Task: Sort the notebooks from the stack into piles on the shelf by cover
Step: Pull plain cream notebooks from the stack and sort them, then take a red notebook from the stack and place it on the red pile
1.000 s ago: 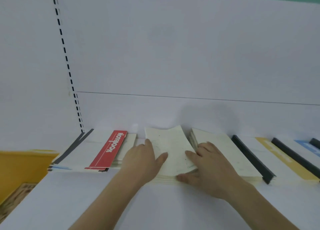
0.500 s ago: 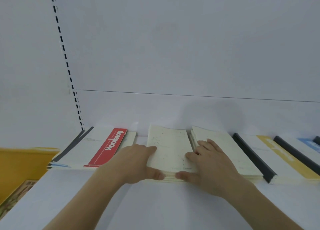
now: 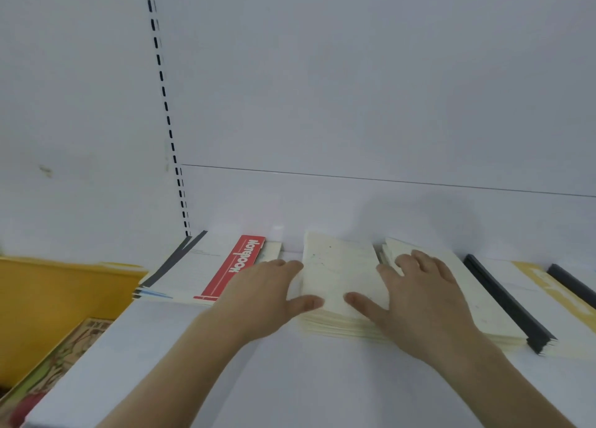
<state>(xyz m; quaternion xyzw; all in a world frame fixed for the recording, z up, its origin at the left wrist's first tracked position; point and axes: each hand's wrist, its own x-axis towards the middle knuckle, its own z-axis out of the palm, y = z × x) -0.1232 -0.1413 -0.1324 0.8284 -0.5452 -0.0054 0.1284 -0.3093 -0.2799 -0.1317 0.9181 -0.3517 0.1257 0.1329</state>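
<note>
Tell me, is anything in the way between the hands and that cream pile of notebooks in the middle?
Nothing visible is. The left hand already rests against the left edge of the cream pile, thumb on its top cover, and the right hand lies across its right side and the neighbouring cream pile.

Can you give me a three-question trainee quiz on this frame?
1. True or false: both hands touch the cream pile.
2. Which cover lies directly left of the left hand? A) red Notebook cover B) green cover C) striped cover
3. Fill in: the right hand also lies on a second cream pile, bordered on its right by a ____ spine.

Key: 1 true; 2 A; 3 black.
</note>
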